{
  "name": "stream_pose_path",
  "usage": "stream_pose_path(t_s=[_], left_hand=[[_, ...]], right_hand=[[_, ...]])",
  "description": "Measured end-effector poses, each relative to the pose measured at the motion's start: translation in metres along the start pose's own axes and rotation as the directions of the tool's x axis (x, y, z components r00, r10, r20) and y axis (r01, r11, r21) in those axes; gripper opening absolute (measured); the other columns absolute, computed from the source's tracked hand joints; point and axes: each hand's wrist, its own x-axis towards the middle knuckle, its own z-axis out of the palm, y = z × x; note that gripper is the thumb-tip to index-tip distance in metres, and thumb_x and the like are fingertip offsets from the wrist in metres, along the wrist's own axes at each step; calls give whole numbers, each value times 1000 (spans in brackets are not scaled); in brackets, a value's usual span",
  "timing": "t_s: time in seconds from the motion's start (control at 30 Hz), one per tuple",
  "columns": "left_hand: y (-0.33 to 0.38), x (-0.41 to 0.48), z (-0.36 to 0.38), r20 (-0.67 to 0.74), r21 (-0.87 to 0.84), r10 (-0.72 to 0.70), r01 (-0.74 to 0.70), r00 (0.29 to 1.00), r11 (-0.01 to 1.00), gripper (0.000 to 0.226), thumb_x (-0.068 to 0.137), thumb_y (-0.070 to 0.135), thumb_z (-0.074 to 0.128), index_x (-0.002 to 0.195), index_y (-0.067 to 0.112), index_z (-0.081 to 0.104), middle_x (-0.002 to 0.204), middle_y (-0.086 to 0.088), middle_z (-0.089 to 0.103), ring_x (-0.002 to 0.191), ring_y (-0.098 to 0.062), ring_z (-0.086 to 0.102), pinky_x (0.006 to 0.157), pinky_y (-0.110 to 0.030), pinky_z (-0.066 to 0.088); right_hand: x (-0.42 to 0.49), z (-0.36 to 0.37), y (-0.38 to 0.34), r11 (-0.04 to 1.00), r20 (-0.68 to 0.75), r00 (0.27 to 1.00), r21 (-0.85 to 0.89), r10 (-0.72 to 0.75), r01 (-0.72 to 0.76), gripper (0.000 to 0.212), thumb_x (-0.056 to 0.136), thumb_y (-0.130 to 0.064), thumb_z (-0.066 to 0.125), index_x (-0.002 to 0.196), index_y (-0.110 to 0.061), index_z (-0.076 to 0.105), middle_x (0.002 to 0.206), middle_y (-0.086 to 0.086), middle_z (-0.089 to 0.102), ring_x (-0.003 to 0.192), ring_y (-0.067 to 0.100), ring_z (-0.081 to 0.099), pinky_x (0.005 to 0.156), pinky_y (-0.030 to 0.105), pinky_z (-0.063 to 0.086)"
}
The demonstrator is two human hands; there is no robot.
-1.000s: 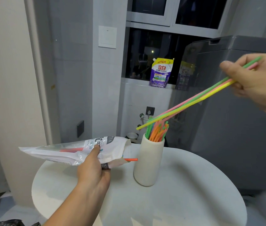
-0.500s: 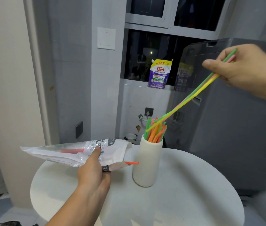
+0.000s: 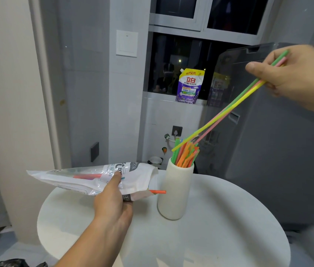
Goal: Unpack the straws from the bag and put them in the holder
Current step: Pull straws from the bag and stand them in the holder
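Round table (image 3: pixel 229 228), cylindrical holder (image 3: pixel 175 191), crinkly plastic bag (image 3: pixel 86 177), thin straws (image 3: pixel 217 117)

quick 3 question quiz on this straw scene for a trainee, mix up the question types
1. True or false: the left hand grips the bag.
2. The straw poking from the bag's open end is: A orange-red, B blue, C black.
3. Fill in: the right hand pinches long straws coloured green, pink and ____, their tips slanting down toward the holder.
Key: 1 true; 2 A; 3 yellow.
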Motion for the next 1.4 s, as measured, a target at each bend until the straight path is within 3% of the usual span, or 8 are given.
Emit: stream_pose_path(t_s=[0.1, 0.27, 0.43, 0.57, 0.8, 1.03, 1.4], left_hand=[[1, 0, -1, 0, -1, 4, -4, 1000, 1000, 32, 99, 9, 66, 132, 9, 65, 123, -8, 76, 94, -18, 76, 71, -34, 65], [1, 0, 0, -1, 8, -5, 5, 1000, 1000, 34, 99, 10, 67, 133, 8, 65, 125, -8, 75, 107, -22, 75, 82, -39, 63], [1, -2, 2, -18, 6, -5, 5, 1000, 1000, 34, 99, 9, 67, 133, 8, 65, 123, -8, 76, 95, -19, 75, 62, -33, 65], [2, -2, 2, -15, 0, -3, 3, 1000, 1000, 35, 99, 9, 66, 134, 8, 64, 124, -8, 75, 99, -20, 75, 65, -35, 65], [2, -4, 3, -26, 2, -7, 7, 1000, 1000, 34, 99, 9, 66, 134, 10, 64, 122, -8, 76, 94, -19, 75, 52, -31, 63], [1, -3, 3, -19, -4, -1, 1, 1000, 1000, 38, 99, 9, 67, 136, 11, 63, 122, -8, 76, 99, -21, 76, 64, -35, 66], [1, -3, 2, -26, -2, -10, 10, 1000, 1000, 38, 99, 9, 67, 136, 11, 63, 124, -9, 75, 96, -21, 76, 54, -32, 63]], right_hand=[[5, -7, 2, 999, -54, 998, 29, 31, -30, 42, 84, -51, 74, 59, -22, 59, 55, 11, 47, 48, 25, 41, 57, 35, 42], [8, -6, 1, 998, -25, 998, 42, 53, -52, 42, 83, -52, 74, 59, -21, 58, 47, 2, 47, 47, 24, 40, 55, 33, 41], [4, 5, -5, 1000, 11, 1000, -15, 20, -20, 40, 90, -42, 72, 63, -18, 54, 57, 13, 48, 47, 23, 39, 53, 28, 39], [1, 8, -2, 997, 41, 998, -71, 42, -39, 41, 91, -40, 71, 65, -14, 53, 57, 11, 47, 48, 22, 38, 53, 27, 37], [7, -5, 2, 996, -29, 998, -60, 64, -66, 45, 86, -49, 73, 60, -17, 55, 57, 13, 48, 48, 24, 41, 59, 33, 43], [7, 0, 6, 996, -7, 996, -39, 86, -86, 45, 86, -47, 74, 60, -16, 55, 55, 12, 48, 48, 24, 40, 57, 33, 42], [12, 3, 1, 993, -10, 993, 2, 119, -119, 46, 88, -45, 74, 60, -15, 52, 51, 7, 46, 47, 22, 41, 55, 30, 41]])
